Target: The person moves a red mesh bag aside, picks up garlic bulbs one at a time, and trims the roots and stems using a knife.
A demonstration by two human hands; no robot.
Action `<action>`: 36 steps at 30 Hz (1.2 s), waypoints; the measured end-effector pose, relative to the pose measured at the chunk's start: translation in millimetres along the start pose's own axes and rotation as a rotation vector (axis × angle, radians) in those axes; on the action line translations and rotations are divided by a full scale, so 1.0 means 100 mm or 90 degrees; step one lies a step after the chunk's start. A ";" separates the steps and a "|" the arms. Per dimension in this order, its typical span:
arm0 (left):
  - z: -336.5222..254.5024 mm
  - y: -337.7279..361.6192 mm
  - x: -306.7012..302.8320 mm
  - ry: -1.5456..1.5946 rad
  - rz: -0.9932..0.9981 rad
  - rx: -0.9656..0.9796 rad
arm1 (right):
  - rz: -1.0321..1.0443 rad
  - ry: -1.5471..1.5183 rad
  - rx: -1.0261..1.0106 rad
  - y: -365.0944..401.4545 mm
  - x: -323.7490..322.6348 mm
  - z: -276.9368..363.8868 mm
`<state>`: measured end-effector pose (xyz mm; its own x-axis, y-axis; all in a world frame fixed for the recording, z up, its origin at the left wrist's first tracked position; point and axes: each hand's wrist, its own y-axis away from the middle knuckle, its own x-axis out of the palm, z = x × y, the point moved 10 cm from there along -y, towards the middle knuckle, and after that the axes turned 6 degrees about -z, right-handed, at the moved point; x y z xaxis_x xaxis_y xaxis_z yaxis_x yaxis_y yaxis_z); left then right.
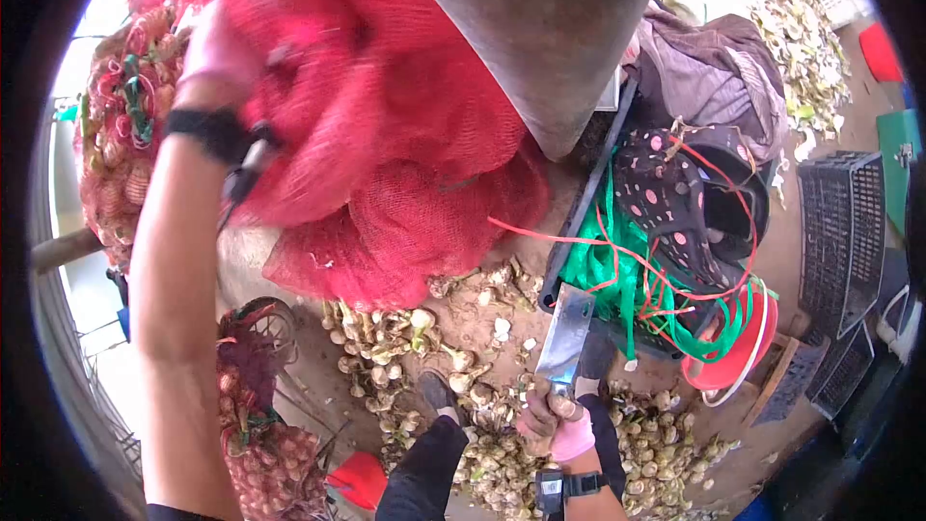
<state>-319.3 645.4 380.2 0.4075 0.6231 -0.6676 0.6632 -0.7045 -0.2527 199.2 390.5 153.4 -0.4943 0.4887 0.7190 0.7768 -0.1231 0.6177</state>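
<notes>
My left hand [224,56] is at the upper left, against a large red mesh net [386,106]. Both the hand and the net near it are smeared by motion, and my fingers are hidden, so their grip does not show. My right hand [558,427], in a pink glove with dirty fingers, is closed around the handle of a cleaver [567,336]. The cleaver's broad metal blade points up and away from me. Below and around it, many bulbs of garlic [492,458] lie on the ground between my feet.
A crate of green straps [603,256] stands right of the cleaver, beside a red bucket [738,342]. Black crates [839,232] are farther right. Filled mesh sacks [275,463] stand at left. A grey metal cone [550,29] hangs overhead.
</notes>
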 end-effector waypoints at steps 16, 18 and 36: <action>-1.27 1.55 1.77 -0.230 0.117 0.727 | -0.090 0.034 -0.023 0.08 -0.25 0.13; -1.07 1.45 1.33 -0.348 0.201 0.251 | -0.161 0.070 -0.022 0.07 -0.41 0.10; 3.24 5.20 0.40 0.273 -0.252 -0.961 | -0.293 0.375 0.034 0.21 -0.86 -0.38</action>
<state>-161.5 193.8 -4.5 0.0352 0.9015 -0.4314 0.6391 0.3116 0.7031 242.7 313.3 116.6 -0.8895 -0.0648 0.4522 0.4511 0.0316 0.8919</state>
